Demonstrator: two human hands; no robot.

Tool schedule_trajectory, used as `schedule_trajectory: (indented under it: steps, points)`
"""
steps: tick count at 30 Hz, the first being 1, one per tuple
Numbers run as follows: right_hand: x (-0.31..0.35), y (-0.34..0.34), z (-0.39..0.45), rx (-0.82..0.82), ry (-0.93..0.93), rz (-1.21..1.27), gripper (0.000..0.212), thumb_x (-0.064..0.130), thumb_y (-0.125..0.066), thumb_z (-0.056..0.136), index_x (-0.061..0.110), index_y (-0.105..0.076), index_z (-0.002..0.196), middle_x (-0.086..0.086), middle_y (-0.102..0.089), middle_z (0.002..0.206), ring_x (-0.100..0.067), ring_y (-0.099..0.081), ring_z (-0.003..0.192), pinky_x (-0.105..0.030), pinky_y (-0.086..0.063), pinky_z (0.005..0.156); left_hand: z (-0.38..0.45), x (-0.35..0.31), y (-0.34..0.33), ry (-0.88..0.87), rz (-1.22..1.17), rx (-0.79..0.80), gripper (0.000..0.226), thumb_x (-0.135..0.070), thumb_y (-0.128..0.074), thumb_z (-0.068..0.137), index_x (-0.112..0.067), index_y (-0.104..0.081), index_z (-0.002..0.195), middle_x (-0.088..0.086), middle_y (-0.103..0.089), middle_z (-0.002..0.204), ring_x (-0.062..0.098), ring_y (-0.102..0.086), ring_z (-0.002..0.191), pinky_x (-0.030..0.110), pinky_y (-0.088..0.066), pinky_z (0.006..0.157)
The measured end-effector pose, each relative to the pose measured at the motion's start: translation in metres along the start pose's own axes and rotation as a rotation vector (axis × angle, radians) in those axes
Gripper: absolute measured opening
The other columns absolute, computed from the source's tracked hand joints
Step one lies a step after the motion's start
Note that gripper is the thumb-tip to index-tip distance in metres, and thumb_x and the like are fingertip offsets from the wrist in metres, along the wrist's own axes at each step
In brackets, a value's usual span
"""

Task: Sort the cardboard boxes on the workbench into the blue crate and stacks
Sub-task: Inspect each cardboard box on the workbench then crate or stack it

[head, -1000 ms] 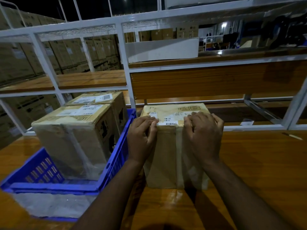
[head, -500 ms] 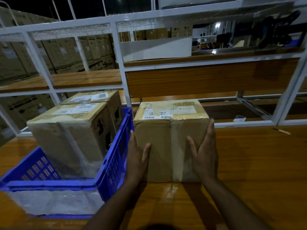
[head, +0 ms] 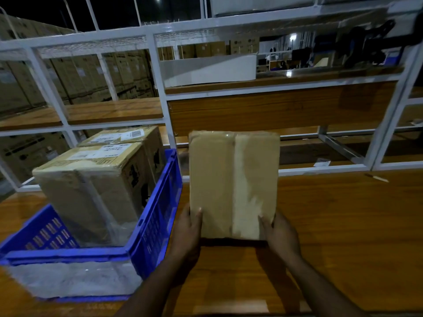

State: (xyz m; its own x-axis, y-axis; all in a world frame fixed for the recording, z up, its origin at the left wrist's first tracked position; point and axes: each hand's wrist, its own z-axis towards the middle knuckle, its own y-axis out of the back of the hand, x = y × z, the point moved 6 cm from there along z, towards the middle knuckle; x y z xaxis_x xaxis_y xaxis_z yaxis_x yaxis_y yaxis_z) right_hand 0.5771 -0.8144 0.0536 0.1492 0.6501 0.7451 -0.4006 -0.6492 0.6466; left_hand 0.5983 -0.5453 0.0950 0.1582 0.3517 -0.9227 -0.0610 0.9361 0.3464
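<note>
I see the box [head: 233, 184] held up off the counter [head: 343, 225], taped face toward the camera, just right of the crate [head: 158, 225]. Left hand [head: 186, 234] and right hand [head: 282, 236] grip its lower corners, thumbs on the front. Two boxes [head: 96, 179] sit in the crate at the counter's left edge.

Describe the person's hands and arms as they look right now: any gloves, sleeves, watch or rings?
Both the left hand and the right hand are bare, with no gloves. The forearms are uncovered as far as the frame shows, no sleeves in view. No watch, band or ring is visible, though the light is dim.
</note>
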Motion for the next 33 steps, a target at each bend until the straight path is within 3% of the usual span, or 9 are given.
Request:
schedule_trajectory:
  steps: [5,7,9,12,16,22,24,28,33]
  points:
    - [0.039,0.042,0.018,-0.097,0.006,0.102,0.044,0.049,-0.046,0.101,0.018,-0.058,0.130,0.001,-0.067,0.100,-0.018,-0.064,0.085,-0.033,-0.054,0.062,0.021,-0.059,0.017,-0.149,0.046,-0.113,0.046,-0.056,-0.030,0.104,-0.034,-0.048,0.140,-0.007,-0.059,0.132,0.011,-0.057,0.119,0.040,-0.050,0.094]
    - [0.055,0.064,0.023,-0.165,0.025,0.158,0.045,0.047,-0.044,0.102,0.021,-0.057,0.137,-0.002,-0.069,0.108,-0.022,-0.065,0.093,-0.041,-0.057,0.072,0.024,-0.078,0.024,-0.189,0.047,-0.154,0.060,-0.060,-0.029,0.099,-0.028,-0.047,0.147,-0.005,-0.060,0.136,0.011,-0.058,0.121,0.039,-0.051,0.096]
    - [0.067,0.084,0.024,-0.215,0.010,0.202,0.047,0.051,-0.040,0.103,0.024,-0.056,0.139,-0.004,-0.068,0.120,-0.025,-0.063,0.103,-0.046,-0.056,0.082,0.022,-0.094,0.028,-0.250,0.037,-0.183,0.060,-0.058,-0.030,0.099,-0.027,-0.050,0.146,-0.009,-0.066,0.123,0.004,-0.063,0.109,0.032,-0.054,0.087]
    - [0.087,0.112,0.023,-0.277,0.011,0.272,0.054,0.056,-0.037,0.102,0.025,-0.049,0.144,-0.005,-0.062,0.130,-0.026,-0.058,0.113,-0.042,-0.050,0.090,0.018,-0.109,0.030,-0.299,0.015,-0.201,0.061,-0.060,-0.032,0.097,-0.026,-0.054,0.142,-0.015,-0.068,0.106,-0.003,-0.065,0.095,0.032,-0.057,0.078]
    - [0.117,0.138,0.022,-0.290,0.104,0.372,0.057,0.047,-0.052,0.100,0.026,-0.034,0.150,-0.004,-0.056,0.137,-0.021,-0.056,0.115,-0.038,-0.048,0.087,0.017,-0.118,0.030,-0.276,-0.105,-0.164,0.061,-0.056,-0.042,0.094,-0.028,-0.045,0.148,-0.010,-0.067,0.121,0.006,-0.068,0.105,0.044,-0.059,0.088]
    - [0.140,0.137,0.032,-0.179,0.157,0.131,0.050,0.033,-0.064,0.096,0.020,-0.037,0.137,-0.009,-0.056,0.129,-0.029,-0.054,0.118,-0.035,-0.044,0.078,0.026,-0.130,0.028,-0.238,0.012,-0.076,0.071,-0.028,-0.065,0.097,-0.031,-0.025,0.156,-0.001,-0.052,0.145,0.011,-0.062,0.113,0.039,-0.061,0.088]
    - [0.150,0.132,0.034,-0.226,0.232,0.022,0.041,0.031,-0.063,0.097,0.018,-0.045,0.131,-0.008,-0.054,0.130,-0.027,-0.053,0.118,-0.034,-0.043,0.079,0.031,-0.131,0.028,-0.233,0.146,-0.090,0.076,-0.032,-0.067,0.096,-0.028,-0.022,0.158,0.001,-0.043,0.155,0.014,-0.052,0.129,0.041,-0.053,0.102]
    - [0.176,0.116,0.035,-0.301,0.418,-0.200,0.026,0.027,-0.064,0.096,0.018,-0.064,0.120,-0.006,-0.045,0.146,-0.025,-0.036,0.139,-0.041,-0.037,0.106,0.039,-0.154,0.018,-0.462,0.520,-0.121,0.058,-0.040,-0.062,0.099,-0.027,-0.043,0.152,-0.001,-0.012,0.169,0.018,-0.011,0.155,0.049,-0.024,0.123]
    - [0.188,0.087,0.046,-0.173,0.512,-0.374,0.040,0.054,-0.055,0.095,0.033,-0.058,0.129,0.003,-0.046,0.148,-0.018,-0.034,0.141,-0.058,-0.018,0.116,0.056,-0.154,0.005,-0.437,0.663,0.041,0.063,-0.061,-0.053,0.096,-0.036,-0.041,0.152,-0.007,-0.023,0.167,0.013,-0.008,0.155,0.053,-0.026,0.121]
